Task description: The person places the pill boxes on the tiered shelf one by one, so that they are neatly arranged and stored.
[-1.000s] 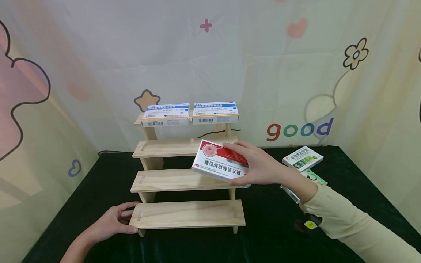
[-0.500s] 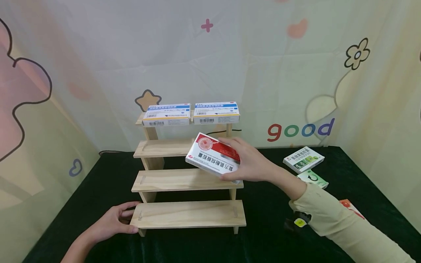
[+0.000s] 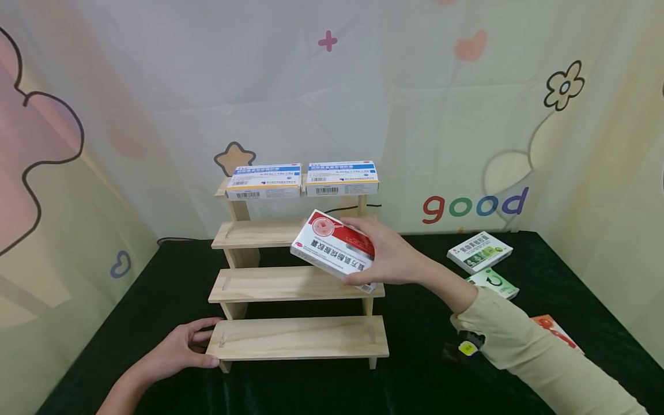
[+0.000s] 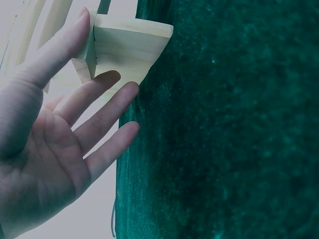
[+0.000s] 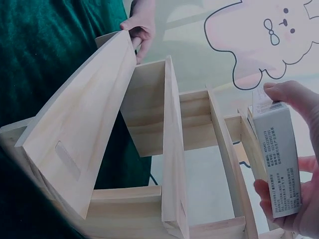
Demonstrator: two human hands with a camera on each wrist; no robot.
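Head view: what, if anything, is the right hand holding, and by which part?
The right hand holds a red and white box near its right end, between thumb and fingers.

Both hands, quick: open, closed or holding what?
Left hand: holding a pale wooden stepped rack low at one end.
Right hand: holding a red-and-white rectangular cardboard box.

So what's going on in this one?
A person's right hand holds a red-and-white box, tilted, in front of the middle shelves of a four-tier wooden stand, and the left hand grips the left end of the lowest shelf. Two blue-and-white boxes lie side by side on the top shelf. To the right, a white-and-green box, a green box and a partly hidden orange-and-white box lie on dark green cloth.
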